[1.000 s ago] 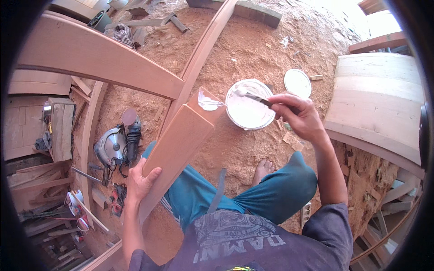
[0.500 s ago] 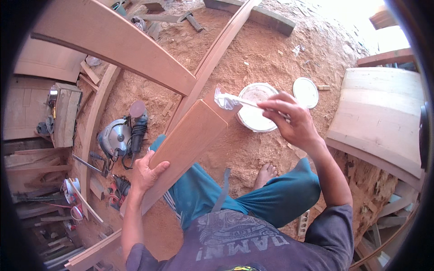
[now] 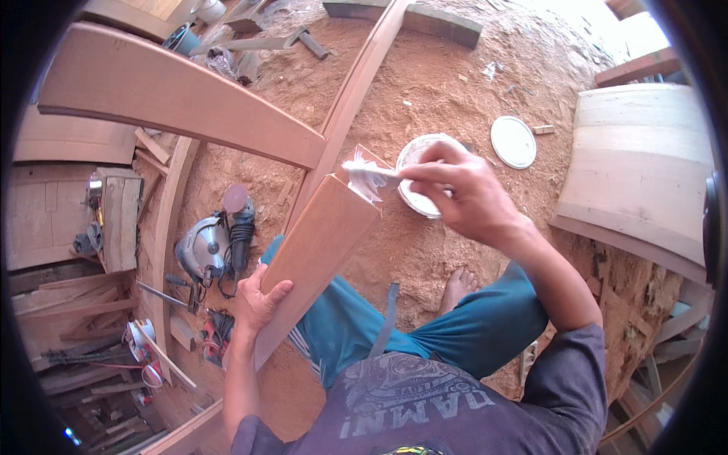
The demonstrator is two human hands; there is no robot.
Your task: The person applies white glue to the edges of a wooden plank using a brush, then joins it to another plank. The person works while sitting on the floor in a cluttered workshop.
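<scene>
A wooden board (image 3: 317, 244) slants up across my lap, with my left hand (image 3: 259, 299) closed around its edge, thumb on the top face. Thick white paste (image 3: 361, 176) coats the cut-back tongue at the board's far end. My right hand (image 3: 476, 196) pinches a thin pale stick (image 3: 388, 174), whose tip touches the paste. Most of the stick is hidden by the fingers. Just behind that hand stands a white bucket (image 3: 415, 206) of white paste, partly covered by the hand.
A round white lid (image 3: 513, 142) lies beyond the bucket. Joined timbers (image 3: 189, 97) cross at the upper left. A circular saw (image 3: 203, 246) and an angle grinder (image 3: 241, 231) rest on the sawdust-covered floor at left. A curved wooden panel (image 3: 633, 171) stands at right.
My right hand has moved left, bringing the stick farther across the board's end. The paste there is spread differently. My left hand keeps its hold, and the view has shifted slightly.
</scene>
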